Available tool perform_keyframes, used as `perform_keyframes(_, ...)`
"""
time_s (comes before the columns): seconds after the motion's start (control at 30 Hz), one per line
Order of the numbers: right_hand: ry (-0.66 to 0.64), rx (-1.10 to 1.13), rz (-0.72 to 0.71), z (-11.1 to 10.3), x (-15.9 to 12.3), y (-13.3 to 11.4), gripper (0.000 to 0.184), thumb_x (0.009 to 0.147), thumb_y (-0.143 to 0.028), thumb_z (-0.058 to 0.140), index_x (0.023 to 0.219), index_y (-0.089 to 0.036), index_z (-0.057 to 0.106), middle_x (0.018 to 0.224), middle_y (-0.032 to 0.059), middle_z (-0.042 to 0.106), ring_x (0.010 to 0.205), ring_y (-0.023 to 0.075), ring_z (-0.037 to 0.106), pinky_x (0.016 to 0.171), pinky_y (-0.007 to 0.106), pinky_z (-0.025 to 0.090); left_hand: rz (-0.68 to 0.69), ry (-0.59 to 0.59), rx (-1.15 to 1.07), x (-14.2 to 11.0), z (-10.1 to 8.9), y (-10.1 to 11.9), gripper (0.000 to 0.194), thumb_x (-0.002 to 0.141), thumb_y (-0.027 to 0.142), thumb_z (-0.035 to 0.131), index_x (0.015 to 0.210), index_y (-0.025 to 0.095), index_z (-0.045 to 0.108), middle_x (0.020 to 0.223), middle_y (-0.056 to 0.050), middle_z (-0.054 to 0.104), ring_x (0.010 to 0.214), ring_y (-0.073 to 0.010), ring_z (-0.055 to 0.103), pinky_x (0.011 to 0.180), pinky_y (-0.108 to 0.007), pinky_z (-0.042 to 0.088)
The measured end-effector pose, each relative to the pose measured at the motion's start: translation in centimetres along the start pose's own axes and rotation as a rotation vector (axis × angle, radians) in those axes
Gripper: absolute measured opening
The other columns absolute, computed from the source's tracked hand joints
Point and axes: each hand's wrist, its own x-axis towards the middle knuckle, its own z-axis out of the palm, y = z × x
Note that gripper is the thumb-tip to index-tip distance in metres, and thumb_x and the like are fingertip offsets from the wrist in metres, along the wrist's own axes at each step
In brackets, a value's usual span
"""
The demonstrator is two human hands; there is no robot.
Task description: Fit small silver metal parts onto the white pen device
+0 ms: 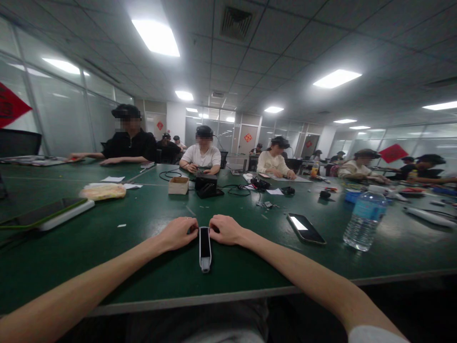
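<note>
A slim black-and-white handheld device (204, 248) lies lengthwise on the green table (150, 267), close to the near edge. My left hand (176, 233) comes in from the left, its fingertips against the device's upper end. My right hand (224, 229) meets that same end from the other side. The two hands seem to pinch it between them, though the fingers hide part of its top. A black phone (306, 228) lies face up to the right of my right hand, not touching it.
A water bottle (364, 221) stands to the right, and a green-edged tablet (44, 213) lies at left. Farther off are a bread bag (103, 191), a cardboard box (178, 185), a black box (206, 186), tangled cables and small metal parts (266, 205). Several seated people work around the table.
</note>
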Motion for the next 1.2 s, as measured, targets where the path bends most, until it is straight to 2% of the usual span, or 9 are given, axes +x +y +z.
perform_keyframes(0.4, 0.028, 0.02, -0.012, 0.0, 0.0, 0.1, 0.013, 0.083, -0.028, 0.057, 0.08, -0.015, 0.06, 0.08, 0.003, 0.06, 0.071, 0.0134, 0.051, 0.065, 0.024, 0.038, 0.007, -0.003, 0.008, 0.0, 0.0, -0.1, 0.02, 0.085, 0.03, 0.045, 0.084, 0.019, 0.062, 0.083, -0.005, 0.068, 0.073, -0.0193, 0.061, 0.063, -0.027, 0.041)
perform_keyframes(0.7, 0.019, 0.056, -0.069, 0.0, -0.1, 0.6, 0.011, 0.086, -0.023, 0.053, 0.085, -0.015, 0.061, 0.086, 0.0044, 0.06, 0.077, 0.0139, 0.054, 0.072, 0.025, 0.042, 0.023, 0.002, 0.004, 0.0, 0.2, -0.3, 0.019, 0.086, 0.03, 0.046, 0.086, 0.019, 0.062, 0.082, -0.005, 0.067, 0.073, -0.0192, 0.061, 0.064, -0.027, 0.042)
perform_keyframes(0.87, 0.004, 0.125, -0.137, 0.2, -0.2, 1.3, 0.011, 0.087, -0.02, 0.052, 0.089, -0.015, 0.062, 0.089, 0.0055, 0.061, 0.081, 0.0148, 0.056, 0.077, 0.026, 0.045, 0.049, -0.029, -0.016, 0.0, -0.1, -0.2, 0.02, 0.087, 0.026, 0.044, 0.088, 0.018, 0.062, 0.083, -0.005, 0.066, 0.075, -0.0191, 0.061, 0.065, -0.027, 0.043)
perform_keyframes(1.2, -0.005, 0.169, -0.165, -0.1, -0.5, 1.3, 0.013, 0.09, -0.022, 0.051, 0.091, -0.015, 0.062, 0.09, 0.0064, 0.061, 0.081, 0.0153, 0.056, 0.077, 0.027, 0.046, 0.092, -0.049, -0.067, -0.1, 0.0, -0.6, 0.021, 0.09, 0.025, 0.041, 0.092, 0.018, 0.061, 0.09, -0.006, 0.067, 0.083, -0.0193, 0.062, 0.074, -0.028, 0.046)
